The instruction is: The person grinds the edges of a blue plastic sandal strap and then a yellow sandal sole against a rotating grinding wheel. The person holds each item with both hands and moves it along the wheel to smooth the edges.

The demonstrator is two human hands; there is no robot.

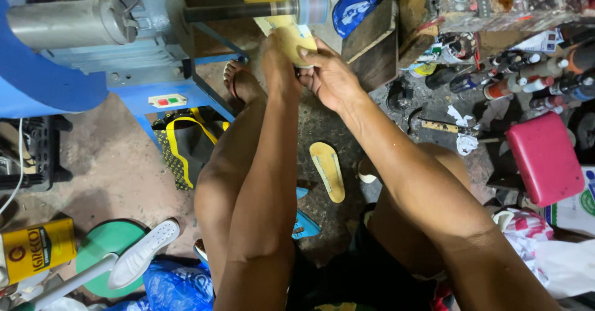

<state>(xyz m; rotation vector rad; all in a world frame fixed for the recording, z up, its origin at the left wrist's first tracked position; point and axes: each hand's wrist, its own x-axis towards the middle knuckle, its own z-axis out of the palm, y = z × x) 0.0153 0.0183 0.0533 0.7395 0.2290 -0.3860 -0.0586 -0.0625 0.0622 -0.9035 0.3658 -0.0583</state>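
Both hands, left hand (277, 60) and right hand (330, 77), pinch the yellow shoe sole (290, 38) with fingers clamped at its lower edges, against the grinder's spinning wheel (312, 4); it looks light, flexible, best gripped by its rim.

We see a yellow sole (291, 38), a blue machine frame (180, 94), a pink stool (545, 159), a black-and-yellow bag (186, 140) and a white shoe (144, 252).

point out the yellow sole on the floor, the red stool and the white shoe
yellow sole (328, 170), head view, middle of its flat face
red stool (545, 157), head view, centre of its seat
white shoe (144, 253), head view, middle of its upper
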